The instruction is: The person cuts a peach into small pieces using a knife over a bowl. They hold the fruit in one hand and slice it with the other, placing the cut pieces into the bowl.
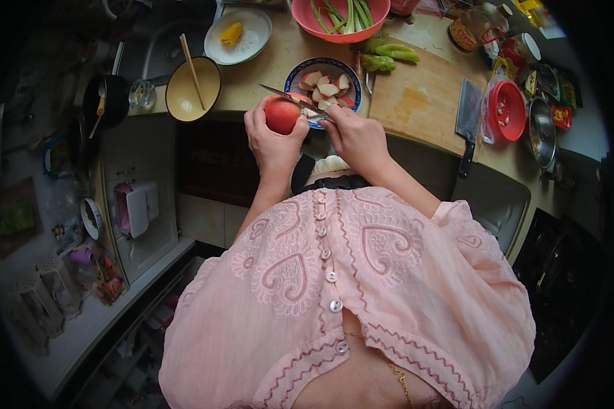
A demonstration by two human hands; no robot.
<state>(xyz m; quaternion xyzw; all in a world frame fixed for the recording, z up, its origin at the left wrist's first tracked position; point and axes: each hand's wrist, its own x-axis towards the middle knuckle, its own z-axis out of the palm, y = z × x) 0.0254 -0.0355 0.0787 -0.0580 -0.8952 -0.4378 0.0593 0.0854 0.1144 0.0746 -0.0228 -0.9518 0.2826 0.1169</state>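
Observation:
A whole red round fruit, by its look a peach [281, 116], is held in my left hand [274, 151], with fingers and thumb wrapped round its sides. My right hand [360, 140] is closed on the handle of a small fruit knife [295, 100]. Its blade slants across the far right side of the peach, pointing to the far left. Just behind lies a blue-patterned bowl [290, 80] with several cut pieces [326, 88], pale inside with red skin. Both hands are above the counter's near edge, partly in front of the bowl.
Left stand a yellow bowl [179, 102] with chopsticks [192, 71] and a white plate [256, 48] with a yellow piece. A pink basin [341, 34] holds green stalks. Right are green peppers [397, 52], a cutting board [416, 102], a cleaver [468, 112] and a red bowl [509, 133].

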